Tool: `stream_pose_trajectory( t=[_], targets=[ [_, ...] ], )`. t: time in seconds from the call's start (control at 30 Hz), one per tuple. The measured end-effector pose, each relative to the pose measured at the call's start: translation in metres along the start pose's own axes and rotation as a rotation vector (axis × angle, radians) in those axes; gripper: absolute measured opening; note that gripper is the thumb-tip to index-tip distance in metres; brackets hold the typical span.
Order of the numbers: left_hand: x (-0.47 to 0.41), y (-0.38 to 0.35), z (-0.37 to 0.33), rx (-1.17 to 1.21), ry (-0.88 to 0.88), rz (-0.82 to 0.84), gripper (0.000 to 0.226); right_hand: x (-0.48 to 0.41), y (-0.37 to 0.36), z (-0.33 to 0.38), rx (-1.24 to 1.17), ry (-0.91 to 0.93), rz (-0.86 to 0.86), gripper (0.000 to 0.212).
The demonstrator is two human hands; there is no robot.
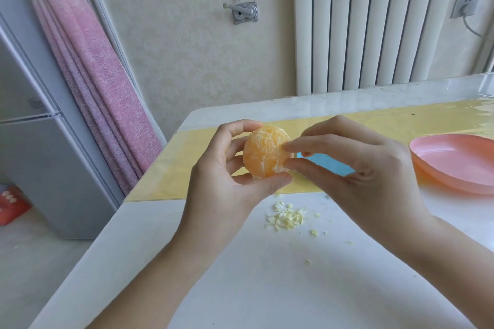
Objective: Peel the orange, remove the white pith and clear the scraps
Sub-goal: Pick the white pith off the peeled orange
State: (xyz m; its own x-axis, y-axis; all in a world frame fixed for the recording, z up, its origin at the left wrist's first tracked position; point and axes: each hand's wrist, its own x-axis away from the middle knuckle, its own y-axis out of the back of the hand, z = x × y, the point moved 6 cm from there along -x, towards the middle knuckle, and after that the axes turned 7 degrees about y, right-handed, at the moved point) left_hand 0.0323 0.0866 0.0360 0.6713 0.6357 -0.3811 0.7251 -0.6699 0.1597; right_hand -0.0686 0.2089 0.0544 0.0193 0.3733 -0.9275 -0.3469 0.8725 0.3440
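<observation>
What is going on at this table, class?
A person holds a peeled orange in the left hand above the table, while the right hand pinches at white pith on its side. Some pith is still on the fruit. A small pile of pith scraps lies on the table below, and a pink dish sits to the right.

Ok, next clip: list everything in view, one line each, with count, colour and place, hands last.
orange: one, peeled, held above the table
pith scraps: small pile plus strays, pale yellow, on the white table
dish: one, pink, right edge
mat: one, yellow, across the table
blue item: one, mostly hidden behind the right hand
radiator: one, white, back wall
curtain: one, pink, left
fridge: one, grey, far left
wall socket: one, white, upper right
left hand: cradles the orange
right hand: fingers pinching at the orange
</observation>
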Motion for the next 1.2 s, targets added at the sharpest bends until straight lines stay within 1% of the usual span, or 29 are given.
stream_pose_trajectory(
  t=[0.23,0.43,0.67,0.87,0.97,1.1,1.2],
  targets=[
    [0.0003,0.0016,0.0011,-0.073,-0.013,-0.013,0.063,0.0001,0.0005,-0.0006,0.058,0.048,0.008,0.009],
    [0.0000,0.0014,0.0018,-0.085,-0.012,0.018,0.063,-0.0020,0.0024,-0.0007,0.038,0.070,0.051,0.016],
    [-0.0002,-0.0002,0.0028,-0.073,0.003,0.040,0.063,-0.0034,0.0024,0.0002,0.052,0.098,0.087,0.008],
    [-0.0008,-0.0001,0.0029,-0.049,0.014,0.033,0.063,-0.0033,-0.0012,-0.0022,0.058,0.086,0.156,0.006],
    [-0.0008,-0.0012,0.0023,-0.022,0.020,0.028,0.066,-0.0030,0.0001,-0.0015,0.046,0.073,0.127,0.008],
    [-0.0011,-0.0016,0.0021,0.009,0.024,0.025,0.060,-0.0030,0.0064,0.0010,0.064,0.055,0.035,0.013],
    [-0.0010,-0.0008,0.0019,0.012,0.024,0.022,0.063,-0.0014,0.0069,0.0034,0.076,0.089,0.004,0.012]
  ],
)
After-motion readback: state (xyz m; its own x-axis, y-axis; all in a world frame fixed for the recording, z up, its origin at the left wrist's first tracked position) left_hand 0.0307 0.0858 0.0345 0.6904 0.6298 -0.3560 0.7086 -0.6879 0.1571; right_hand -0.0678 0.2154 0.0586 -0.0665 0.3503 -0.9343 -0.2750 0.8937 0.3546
